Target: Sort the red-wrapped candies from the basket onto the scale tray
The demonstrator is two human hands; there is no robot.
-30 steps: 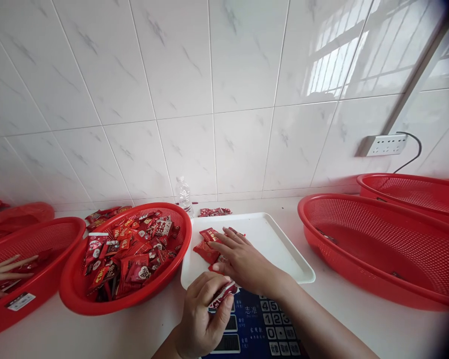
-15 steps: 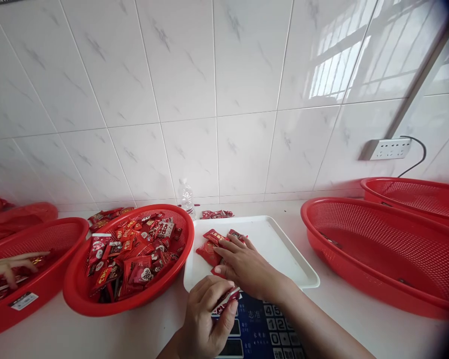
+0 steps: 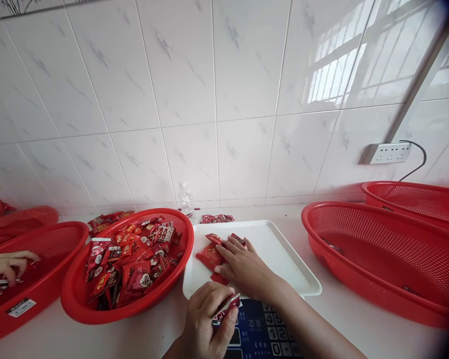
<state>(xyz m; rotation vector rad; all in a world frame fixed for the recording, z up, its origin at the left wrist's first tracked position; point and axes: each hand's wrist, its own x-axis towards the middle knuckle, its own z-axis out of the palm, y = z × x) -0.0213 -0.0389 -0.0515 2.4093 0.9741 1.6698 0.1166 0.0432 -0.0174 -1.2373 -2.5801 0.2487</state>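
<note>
My left hand (image 3: 204,319) is closed around a small dark-red and white snack packet (image 3: 227,306), held above the front of the scale (image 3: 252,331). On the white tray (image 3: 280,257) of that scale lies a small group of red snack packets (image 3: 208,257). Resting over these packets is my right hand (image 3: 249,269), palm down with its fingers stretched out and a little spread. Part of the group is hidden under it. To the left, a red basket (image 3: 185,279) is heaped with similar red packets (image 3: 134,271).
At far left, another person's hand (image 3: 7,267) reaches into a second red basket (image 3: 56,279). A clear bottle (image 3: 186,202) and a row of packets (image 3: 217,218) stand along the wall. Right of the tray is a large red basket (image 3: 377,299) with few packets, below a power strip (image 3: 389,153).
My right hand has shifted slightly over the packets on the tray, and a top packet has tilted. My left hand keeps its packet. The other person's hand has drawn back left. The view tipped slightly upward.
</note>
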